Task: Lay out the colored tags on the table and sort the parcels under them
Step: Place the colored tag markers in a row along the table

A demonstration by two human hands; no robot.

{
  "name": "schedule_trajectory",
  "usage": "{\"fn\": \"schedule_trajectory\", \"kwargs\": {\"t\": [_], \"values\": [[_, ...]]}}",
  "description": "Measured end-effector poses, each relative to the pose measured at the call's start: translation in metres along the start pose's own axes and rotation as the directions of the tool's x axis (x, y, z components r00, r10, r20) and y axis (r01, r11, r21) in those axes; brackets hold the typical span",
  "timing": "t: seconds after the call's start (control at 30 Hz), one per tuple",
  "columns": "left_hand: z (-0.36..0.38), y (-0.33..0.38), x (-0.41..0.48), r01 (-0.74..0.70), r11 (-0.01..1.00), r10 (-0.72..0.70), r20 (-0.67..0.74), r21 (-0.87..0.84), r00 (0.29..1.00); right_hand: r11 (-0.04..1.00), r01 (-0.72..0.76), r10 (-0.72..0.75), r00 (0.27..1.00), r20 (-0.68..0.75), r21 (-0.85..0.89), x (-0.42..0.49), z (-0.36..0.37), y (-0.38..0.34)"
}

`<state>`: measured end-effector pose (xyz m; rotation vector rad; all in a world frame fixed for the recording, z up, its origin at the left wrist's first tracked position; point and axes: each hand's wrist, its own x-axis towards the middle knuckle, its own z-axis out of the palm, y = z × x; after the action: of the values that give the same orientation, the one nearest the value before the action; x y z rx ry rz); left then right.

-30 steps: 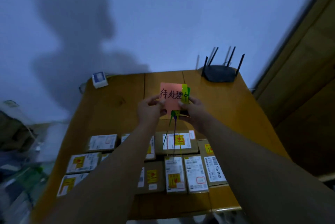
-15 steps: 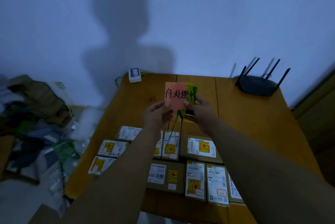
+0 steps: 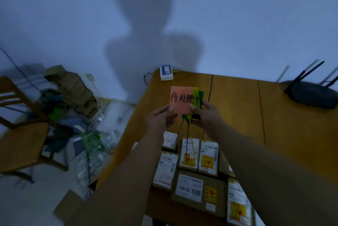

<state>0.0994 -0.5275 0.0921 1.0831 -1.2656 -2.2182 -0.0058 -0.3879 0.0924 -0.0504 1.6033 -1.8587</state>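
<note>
I hold a small stack of colored tags (image 3: pixel 181 100) above the wooden table (image 3: pixel 285 134). The front tag is orange-pink with black handwritten characters; yellow and green tags stick out behind its right edge. Thin colored strings hang from the stack's bottom. My left hand (image 3: pixel 160 118) pinches the lower left corner. My right hand (image 3: pixel 204 114) grips the lower right side. Several cardboard parcels (image 3: pixel 199 189) with white and yellow labels lie on the table below my forearms, partly hidden by them.
A black router (image 3: pixel 312 96) with antennas sits at the table's far right. A small white box (image 3: pixel 166 73) stands at the far left corner. Left of the table are a wooden chair (image 3: pixel 20 141) and a pile of clutter (image 3: pixel 73 116) on the floor.
My head has turned left, so the table and parcels shifted right and the chair and floor clutter came into view. Both hands still hold the tag stack the same way.
</note>
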Motion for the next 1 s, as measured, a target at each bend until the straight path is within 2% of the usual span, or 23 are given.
{"fn": "schedule_trajectory", "kwargs": {"t": [0.17,0.47,0.63,0.9,0.93,0.97,1.0], "values": [[-0.047,0.023,0.083,0.035,0.999,-0.034,-0.042,0.022,0.999,0.997,-0.076,0.078,0.994,-0.074,0.021,0.055,0.045,0.024],[-0.092,0.043,0.249,0.103,0.975,-0.086,-0.091,0.199,0.992,0.985,-0.164,0.173,0.965,-0.195,0.062,0.148,0.088,0.070],[-0.092,0.029,0.319,0.132,0.960,-0.099,-0.140,0.245,0.985,0.980,-0.185,0.197,0.960,-0.200,0.074,0.198,0.100,0.092],[-0.109,-0.009,0.386,0.179,0.873,-0.053,-0.277,0.454,0.959,0.976,-0.205,0.215,0.949,-0.228,0.068,0.252,0.103,0.123],[-0.111,-0.012,0.390,0.170,0.831,-0.025,-0.270,0.530,0.963,0.976,-0.206,0.216,0.949,-0.230,0.067,0.256,0.102,0.126],[-0.113,-0.014,0.391,0.140,0.732,0.035,-0.242,0.666,0.970,0.976,-0.209,0.218,0.947,-0.236,0.063,0.258,0.101,0.128],[-0.116,-0.016,0.391,0.094,0.590,0.110,-0.195,0.802,0.975,0.976,-0.211,0.219,0.945,-0.243,0.058,0.260,0.100,0.129]]}}
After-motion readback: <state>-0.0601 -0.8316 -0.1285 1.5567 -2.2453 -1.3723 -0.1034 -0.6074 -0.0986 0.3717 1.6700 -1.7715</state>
